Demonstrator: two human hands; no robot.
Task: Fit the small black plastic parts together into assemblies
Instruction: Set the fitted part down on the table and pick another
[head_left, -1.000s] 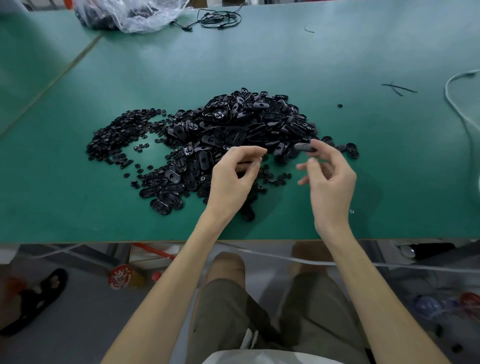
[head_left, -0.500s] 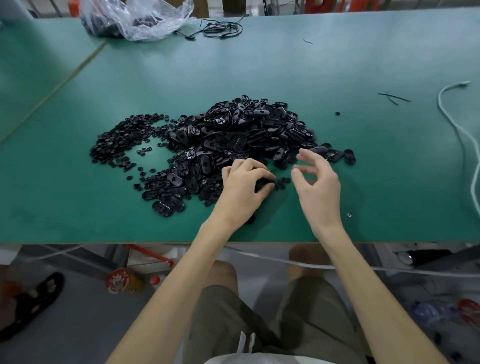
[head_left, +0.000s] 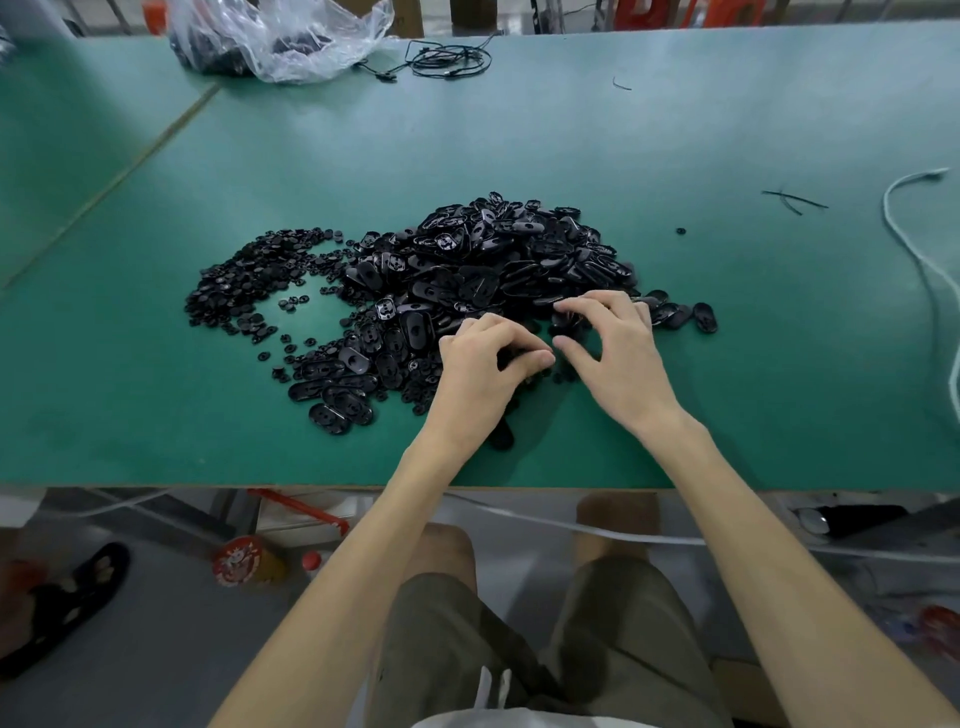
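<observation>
A heap of black oval plastic parts (head_left: 498, 260) lies mid-table on the green mat (head_left: 519, 135). To its left spreads a patch of small round black parts (head_left: 249, 275). My left hand (head_left: 478, 374) rests at the heap's near edge, its fingers and thumb curled round a small black part that is mostly hidden. Just to the right, my right hand (head_left: 618, 358) arches over the heap's edge, thumb and forefinger pinching a black part (head_left: 567, 326) there. One oval part (head_left: 501, 436) lies by my left wrist. Several ovals (head_left: 704, 317) lie loose on the right.
A clear plastic bag (head_left: 280, 36) of black parts and a coiled black cable (head_left: 447, 62) sit at the far edge. A white cord (head_left: 924, 260) snakes along the right side. Thin black strips (head_left: 795, 200) and a lone round part (head_left: 680, 230) lie right of the heap. The table's front edge (head_left: 208, 487) is near.
Both hands dropped from mid-air to the heap's near edge. The right hand no longer holds the oval part it held up a second ago, and has shifted left with its fingers curled onto the parts.
</observation>
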